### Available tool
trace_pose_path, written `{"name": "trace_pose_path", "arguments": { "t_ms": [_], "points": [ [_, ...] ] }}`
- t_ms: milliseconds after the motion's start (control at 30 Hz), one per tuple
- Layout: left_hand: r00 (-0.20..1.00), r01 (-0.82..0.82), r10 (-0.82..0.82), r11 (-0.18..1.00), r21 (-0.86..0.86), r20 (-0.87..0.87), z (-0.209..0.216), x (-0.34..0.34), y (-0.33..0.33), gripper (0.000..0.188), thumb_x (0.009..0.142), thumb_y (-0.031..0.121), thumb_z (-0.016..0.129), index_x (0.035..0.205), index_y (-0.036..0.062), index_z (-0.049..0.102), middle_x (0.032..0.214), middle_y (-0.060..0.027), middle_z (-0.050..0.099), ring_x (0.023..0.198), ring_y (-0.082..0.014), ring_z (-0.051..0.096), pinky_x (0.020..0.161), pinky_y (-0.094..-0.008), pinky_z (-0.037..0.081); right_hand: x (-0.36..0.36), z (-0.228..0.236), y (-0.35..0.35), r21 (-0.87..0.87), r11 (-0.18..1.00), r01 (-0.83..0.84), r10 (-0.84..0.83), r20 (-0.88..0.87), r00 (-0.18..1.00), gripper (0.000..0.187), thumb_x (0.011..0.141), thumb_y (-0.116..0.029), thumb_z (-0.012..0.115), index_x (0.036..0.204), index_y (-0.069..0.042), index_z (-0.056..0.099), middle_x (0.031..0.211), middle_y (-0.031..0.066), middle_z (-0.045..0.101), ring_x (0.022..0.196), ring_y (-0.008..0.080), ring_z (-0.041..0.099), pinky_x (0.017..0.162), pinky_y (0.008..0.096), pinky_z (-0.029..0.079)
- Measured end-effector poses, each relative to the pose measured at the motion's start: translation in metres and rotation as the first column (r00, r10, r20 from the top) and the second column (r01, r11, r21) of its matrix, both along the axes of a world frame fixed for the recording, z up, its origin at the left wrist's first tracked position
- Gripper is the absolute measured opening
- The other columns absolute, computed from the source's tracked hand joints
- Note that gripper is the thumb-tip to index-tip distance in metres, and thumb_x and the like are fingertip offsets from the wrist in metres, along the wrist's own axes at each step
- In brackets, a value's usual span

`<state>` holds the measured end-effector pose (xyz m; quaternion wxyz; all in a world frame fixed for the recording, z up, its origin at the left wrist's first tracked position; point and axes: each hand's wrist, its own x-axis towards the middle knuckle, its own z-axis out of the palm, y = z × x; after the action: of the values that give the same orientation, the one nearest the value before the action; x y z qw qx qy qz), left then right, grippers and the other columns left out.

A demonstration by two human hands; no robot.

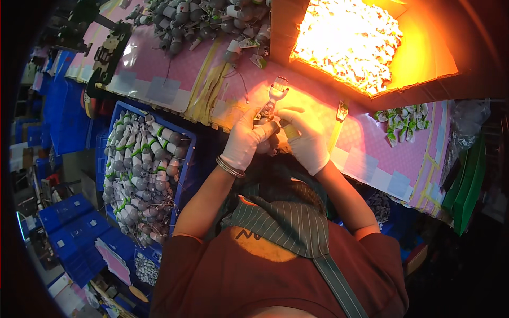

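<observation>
Count: I see two gloved hands, one small part.
Axis: part [271, 100] points away, upper right.
Grip: left hand [245, 140] and right hand [307, 139] both pinch it.

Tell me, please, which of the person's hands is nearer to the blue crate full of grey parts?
Left. The left hand is just right of the blue crate; the right hand lies farther right, beyond it.

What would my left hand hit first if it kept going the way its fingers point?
Probably the small white-topped part both gloved hands hold; the left hand already touches it, and the right hand lies just beyond. Depth is unclear.
</observation>
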<state>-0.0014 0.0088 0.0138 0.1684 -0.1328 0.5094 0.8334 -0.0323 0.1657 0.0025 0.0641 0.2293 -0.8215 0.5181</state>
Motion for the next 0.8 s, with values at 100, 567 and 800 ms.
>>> {"name": "trace_pose_path", "arguments": {
  "t_ms": [100,567,800],
  "points": [
    [1.0,0.014,-0.014,1.0,0.021,-0.023,-0.001,0.001,0.0,0.024,0.09,0.013,0.061,0.109,0.003,0.05,0.075,-0.0052,0.06,0.054,-0.0142,0.058,0.048,-0.0277,0.049,-0.004,0.001,-0.001,0.002,0.991,-0.137,0.135,-0.153,0.979,0.021,0.078,0.003,0.061,0.099,0.0,0.063,0.092,0.0137,0.065,0.078,0.0245,0.064,0.068,0.0299,0.05],
    [0.999,0.03,-0.028,0.993,0.111,-0.023,0.021,0.005,-0.004,0.028,0.089,0.013,0.059,0.113,0.0023,0.048,0.078,-0.0068,0.06,0.058,-0.0153,0.059,0.049,-0.0285,0.048,-0.014,0.024,0.006,0.496,0.847,-0.189,0.336,-0.225,0.915,0.025,0.072,-0.009,0.061,0.097,-0.004,0.063,0.092,0.0089,0.061,0.081,0.0288,0.061,0.066,0.0381,0.049],
    [0.997,0.08,-0.076,0.982,0.171,-0.032,0.019,0.005,-0.006,0.027,0.089,0.013,0.059,0.111,0.0018,0.049,0.083,-0.0093,0.06,0.06,-0.018,0.061,0.05,-0.0285,0.048,-0.018,0.041,0.008,0.329,0.907,-0.264,0.286,-0.021,0.958,0.015,0.085,-0.015,0.058,0.096,-0.006,0.062,0.079,0.0111,0.061,0.073,0.0308,0.06,0.061,0.0407,0.047]
  ]
}}
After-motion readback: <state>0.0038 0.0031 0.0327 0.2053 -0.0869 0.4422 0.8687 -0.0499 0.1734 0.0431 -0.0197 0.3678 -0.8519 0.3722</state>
